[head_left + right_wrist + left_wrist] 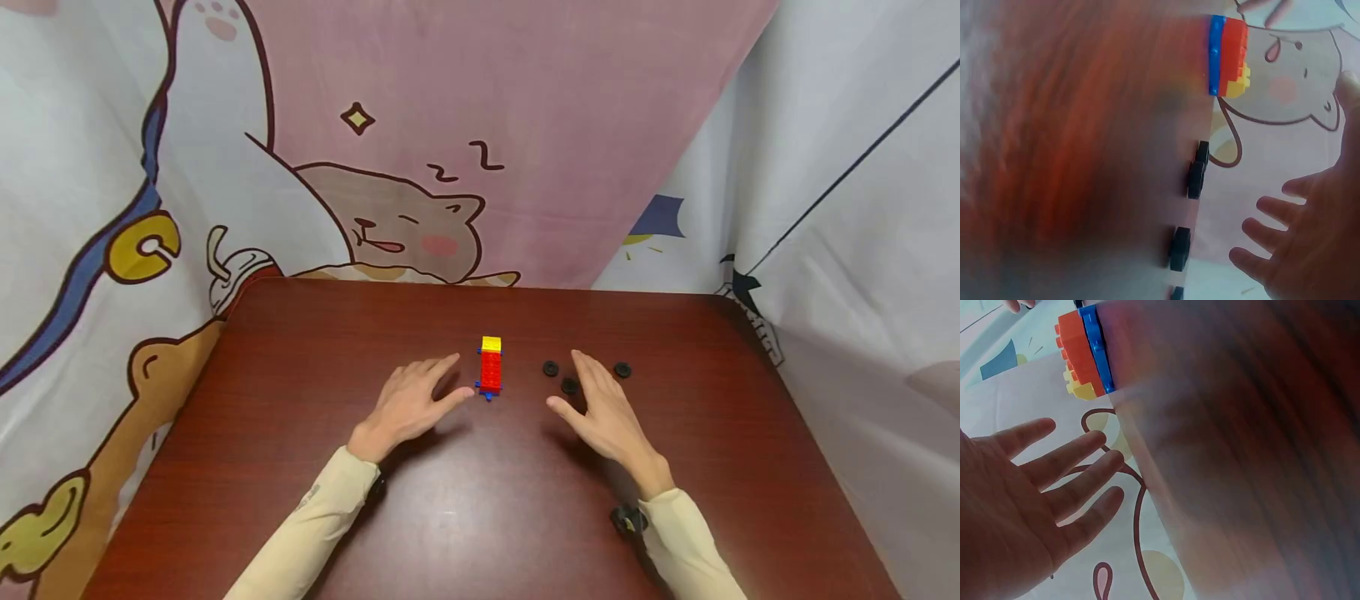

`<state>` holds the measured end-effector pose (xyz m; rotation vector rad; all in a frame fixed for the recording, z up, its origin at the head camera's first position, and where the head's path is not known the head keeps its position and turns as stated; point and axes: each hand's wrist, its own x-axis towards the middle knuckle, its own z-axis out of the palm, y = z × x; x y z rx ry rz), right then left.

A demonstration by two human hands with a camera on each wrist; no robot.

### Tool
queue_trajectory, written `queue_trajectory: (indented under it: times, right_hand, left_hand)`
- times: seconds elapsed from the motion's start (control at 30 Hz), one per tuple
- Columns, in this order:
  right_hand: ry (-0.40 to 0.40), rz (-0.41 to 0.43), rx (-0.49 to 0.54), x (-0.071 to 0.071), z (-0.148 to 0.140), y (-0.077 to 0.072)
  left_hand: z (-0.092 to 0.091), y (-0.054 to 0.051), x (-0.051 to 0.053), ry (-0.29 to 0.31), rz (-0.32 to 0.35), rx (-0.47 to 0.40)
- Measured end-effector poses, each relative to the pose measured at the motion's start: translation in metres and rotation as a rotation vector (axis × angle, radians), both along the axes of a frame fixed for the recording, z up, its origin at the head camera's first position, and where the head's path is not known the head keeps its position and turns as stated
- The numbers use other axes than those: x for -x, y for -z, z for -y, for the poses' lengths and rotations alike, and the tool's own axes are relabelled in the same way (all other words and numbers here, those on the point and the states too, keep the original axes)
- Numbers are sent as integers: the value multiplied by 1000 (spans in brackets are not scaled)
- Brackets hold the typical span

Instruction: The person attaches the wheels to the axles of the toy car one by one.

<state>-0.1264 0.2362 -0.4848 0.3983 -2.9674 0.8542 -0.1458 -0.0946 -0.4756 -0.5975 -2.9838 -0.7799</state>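
A toy brick car body (pixel 491 371) stands on the table, with red bricks, a yellow brick at its far end and a blue base with axle stubs. To its left hovers my left hand (pixel 408 407), its thumb tip close to the blue base but holding nothing. My right hand (pixel 609 414) is over the table on the other side, fingers extended and apart. Black toy wheels (pixel 551 368) lie near the right fingers; several show in the right wrist view, while the hand partly hides that group from the head camera. In the left wrist view the left fingers (pixel 1079 459) are spread and bare.
The dark reddish wooden table (pixel 450 533) has its far edge against a hanging cartoon-print cloth (pixel 562 167). White cloth (pixel 862 250) hangs along the right side. A dark strap device (pixel 628 520) is worn at the right wrist.
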Motion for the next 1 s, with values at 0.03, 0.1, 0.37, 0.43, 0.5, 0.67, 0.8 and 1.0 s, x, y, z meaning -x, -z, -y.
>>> queue_trajectory:
  times: [0.03,0.1,0.37,0.43,0.5,0.67,0.8,1.0]
  right_hand:
    - [10,3,18,0,-1,1]
    - [29,15,49,-2,-3,2]
    - [116,126,144,-6,-16,8]
    - [132,133,161,-7,-18,8]
    - [147,131,184,-7,-20,9]
    - [185,125,232,-8,-21,11]
    - [239,123,208,-10,-21,11]
    - [300,136,182,-13,-23,14]
  left_hand:
    - [0,0,0,-5,-5,0]
    - [0,0,0,-23,-1,-4]
    - [-7,2,0,-172,18,-65]
    - [-7,2,1,-187,24,-80]
    - [-8,2,1,-198,30,-89]
    - [-12,2,2,-210,28,-111]
    - [-18,1,4,-233,28,-137]
    - [-31,2,10,-256,59,-139]
